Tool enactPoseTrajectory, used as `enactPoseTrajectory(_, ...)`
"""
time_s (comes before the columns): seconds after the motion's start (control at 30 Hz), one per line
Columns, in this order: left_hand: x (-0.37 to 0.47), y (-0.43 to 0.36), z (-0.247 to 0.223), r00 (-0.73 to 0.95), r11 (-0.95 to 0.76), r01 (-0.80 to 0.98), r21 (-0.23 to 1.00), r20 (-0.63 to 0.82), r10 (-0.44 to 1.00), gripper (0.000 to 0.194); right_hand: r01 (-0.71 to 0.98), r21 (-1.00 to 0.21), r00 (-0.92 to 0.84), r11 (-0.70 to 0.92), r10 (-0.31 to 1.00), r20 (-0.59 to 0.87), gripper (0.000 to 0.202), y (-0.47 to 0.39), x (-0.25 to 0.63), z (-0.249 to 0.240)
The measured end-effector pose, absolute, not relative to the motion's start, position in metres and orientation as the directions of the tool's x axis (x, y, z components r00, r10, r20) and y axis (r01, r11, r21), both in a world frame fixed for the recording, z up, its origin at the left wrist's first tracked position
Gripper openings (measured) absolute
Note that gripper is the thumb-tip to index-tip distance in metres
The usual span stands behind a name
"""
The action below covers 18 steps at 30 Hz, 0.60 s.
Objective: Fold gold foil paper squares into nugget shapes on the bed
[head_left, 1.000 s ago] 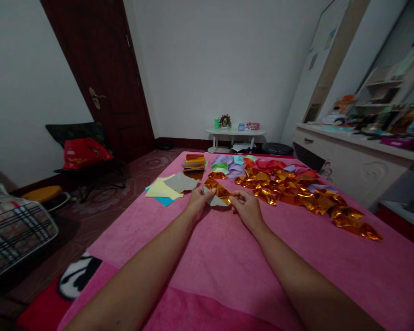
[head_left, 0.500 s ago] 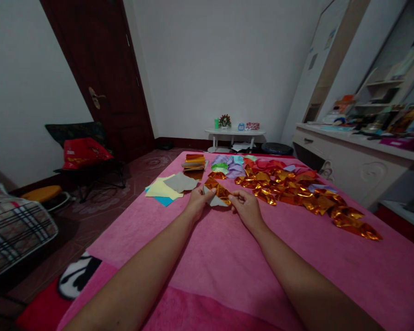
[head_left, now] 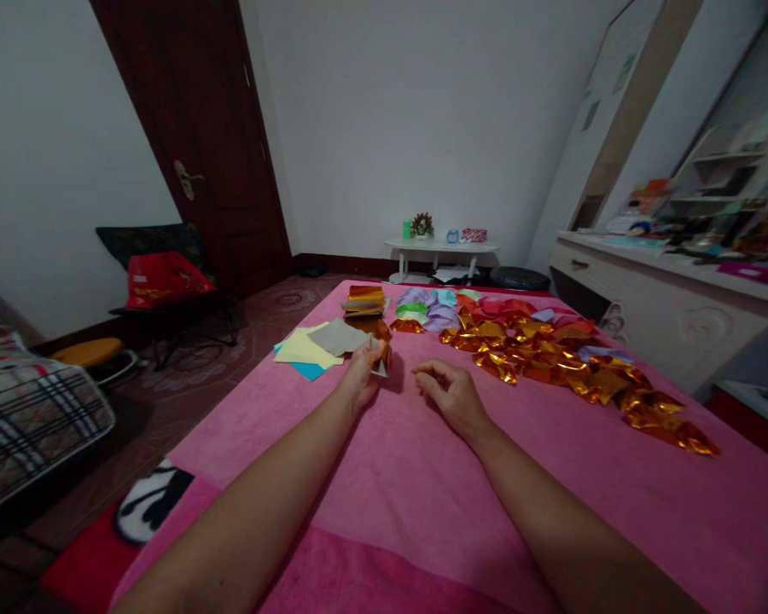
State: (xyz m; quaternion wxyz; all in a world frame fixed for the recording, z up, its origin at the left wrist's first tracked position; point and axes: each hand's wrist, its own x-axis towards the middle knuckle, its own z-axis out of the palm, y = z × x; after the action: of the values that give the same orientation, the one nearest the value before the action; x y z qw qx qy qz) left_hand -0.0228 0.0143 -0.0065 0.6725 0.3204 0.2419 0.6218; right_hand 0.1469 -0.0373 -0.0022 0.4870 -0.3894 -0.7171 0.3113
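Observation:
My left hand (head_left: 363, 375) pinches a gold foil sheet (head_left: 381, 358) whose pale back partly shows; the fingers hide part of it. To its right, my right hand (head_left: 445, 388) hovers apart from the foil, fingers curled loosely with a gap between thumb and forefinger and nothing visible between them. Beside my left hand lie a grey sheet (head_left: 338, 337), yellow sheets (head_left: 304, 347) and a blue sheet (head_left: 308, 370). Behind stands a stack of gold sheets (head_left: 363, 300). Folded gold foil pieces (head_left: 538, 345) spread out beyond my right hand.
A pink cloth (head_left: 397, 477) covers the surface. Purple, green and red folded pieces (head_left: 499, 307) lie at the far side. Farther off are a small white table (head_left: 441, 246), a red bag (head_left: 166, 280) on a chair, and a cluttered white dresser (head_left: 666, 281) at right.
My right hand has let go of the gold foil, which now stays in my left hand, turned and narrower in view. The camera view has shifted slightly.

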Motion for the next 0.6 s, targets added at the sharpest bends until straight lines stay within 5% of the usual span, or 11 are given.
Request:
enactPoseTrajectory(0.13, -0.035, 0.014, 0.000, 0.265, 0.205, -0.814, 0.543, 0.032, 0.964, 0.005, 0.285, -0.796, -0.294, 0.534, 0.839, 0.458, 0.028, -0.043, 0.146, 0.002)
enactPoseTrajectory(0.3, -0.039, 0.015, -0.003, 0.338, 0.271, -0.854, 0.443, 0.078, 0.938, 0.015, 0.307, -0.789, -0.303, 0.533, 0.840, 0.450, 0.032, -0.039, 0.148, -0.004)
enactPoseTrajectory(0.6, -0.035, 0.012, 0.002, 0.283, 0.200, -0.777, 0.596, 0.048, 0.958, 0.009, 0.298, -0.812, -0.292, 0.502, 0.858, 0.423, 0.036, -0.038, 0.147, -0.006)
